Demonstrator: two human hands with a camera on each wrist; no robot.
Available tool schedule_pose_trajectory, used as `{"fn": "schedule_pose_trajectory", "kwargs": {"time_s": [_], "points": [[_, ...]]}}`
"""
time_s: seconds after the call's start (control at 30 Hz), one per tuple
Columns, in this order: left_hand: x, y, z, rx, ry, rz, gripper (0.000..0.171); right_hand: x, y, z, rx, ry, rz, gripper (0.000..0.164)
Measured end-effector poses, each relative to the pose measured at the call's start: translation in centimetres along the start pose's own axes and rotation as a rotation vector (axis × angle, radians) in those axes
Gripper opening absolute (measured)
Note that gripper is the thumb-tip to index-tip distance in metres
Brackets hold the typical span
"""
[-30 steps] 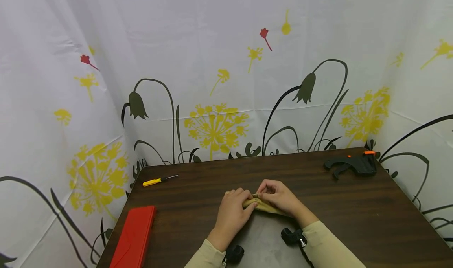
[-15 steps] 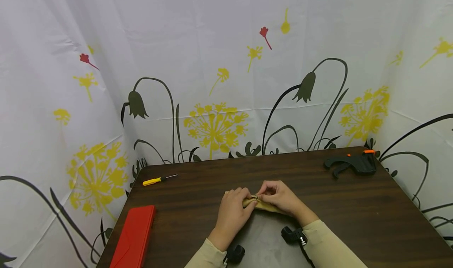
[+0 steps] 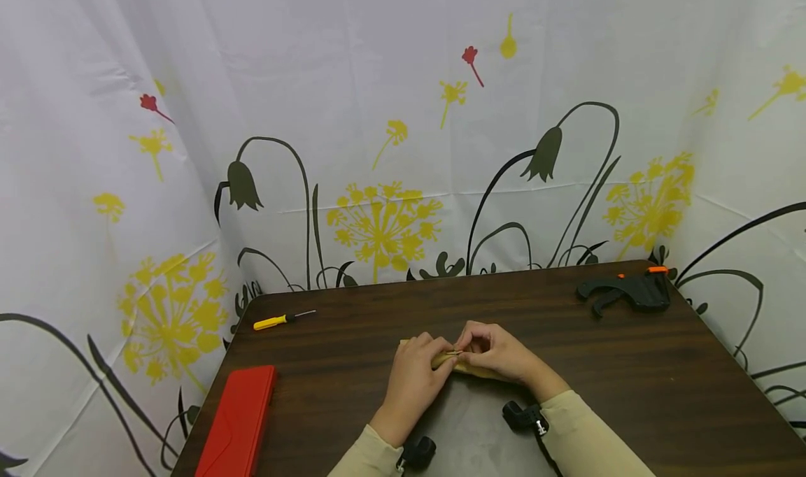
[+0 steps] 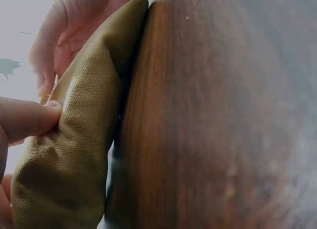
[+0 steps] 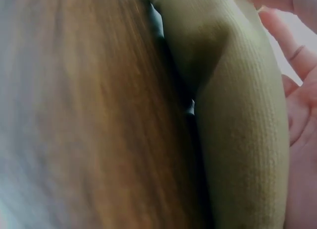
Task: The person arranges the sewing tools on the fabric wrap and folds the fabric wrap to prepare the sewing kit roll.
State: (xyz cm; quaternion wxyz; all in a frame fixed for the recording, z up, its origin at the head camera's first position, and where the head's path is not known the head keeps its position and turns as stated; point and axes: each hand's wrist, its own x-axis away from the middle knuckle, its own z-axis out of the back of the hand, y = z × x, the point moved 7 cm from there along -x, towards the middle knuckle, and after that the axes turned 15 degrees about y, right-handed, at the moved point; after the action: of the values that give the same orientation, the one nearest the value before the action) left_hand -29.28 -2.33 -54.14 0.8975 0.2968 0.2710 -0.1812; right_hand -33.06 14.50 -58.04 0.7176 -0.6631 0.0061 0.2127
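Observation:
A mustard-tan cloth item [image 3: 480, 371], pouch-like and softly folded, lies at the far end of a grey mat [image 3: 481, 431]. My left hand [image 3: 412, 379] holds its left part, with the thumb along the near side. At the top edge, my right hand [image 3: 500, 354] pinches with thumb and forefinger, close beside the left fingertips. In the left wrist view the thumb presses into the woven cloth [image 4: 81, 130]. The right wrist view has the cloth [image 5: 242, 125] standing puffed up in front of the right palm. Whatever small part is between the right fingertips is hidden.
A yellow-handled screwdriver [image 3: 280, 321] lies at the table's back left. A red case [image 3: 238, 421] is at the front left, and a black clamp with orange parts [image 3: 630, 292] at the back right. A flower-printed curtain [image 3: 403, 148] hangs behind the dark wooden table [image 3: 352, 323].
The right fingertips have shifted slightly along the cloth's top edge. A small dark metallic bit visible there earlier is now covered by the fingers. The left hand stays nearly still.

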Motion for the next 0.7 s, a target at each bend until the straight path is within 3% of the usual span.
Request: {"fn": "schedule_pose_trajectory", "kwargs": {"time_s": [0.27,0.5,0.7], "points": [[-0.1,-0.2,0.1,0.018,0.008,-0.007,0.019,-0.1,0.0,0.0,0.268,0.010,-0.025,0.022],[-0.1,-0.3,0.0,0.023,0.003,-0.015,0.019,-0.3,-1.2,-0.3,0.416,0.037,0.092,0.028],[-0.2,-0.2,0.0,-0.003,0.007,-0.031,0.016,-0.4,-2.2,-0.4,0.463,0.071,0.186,0.025]]}}
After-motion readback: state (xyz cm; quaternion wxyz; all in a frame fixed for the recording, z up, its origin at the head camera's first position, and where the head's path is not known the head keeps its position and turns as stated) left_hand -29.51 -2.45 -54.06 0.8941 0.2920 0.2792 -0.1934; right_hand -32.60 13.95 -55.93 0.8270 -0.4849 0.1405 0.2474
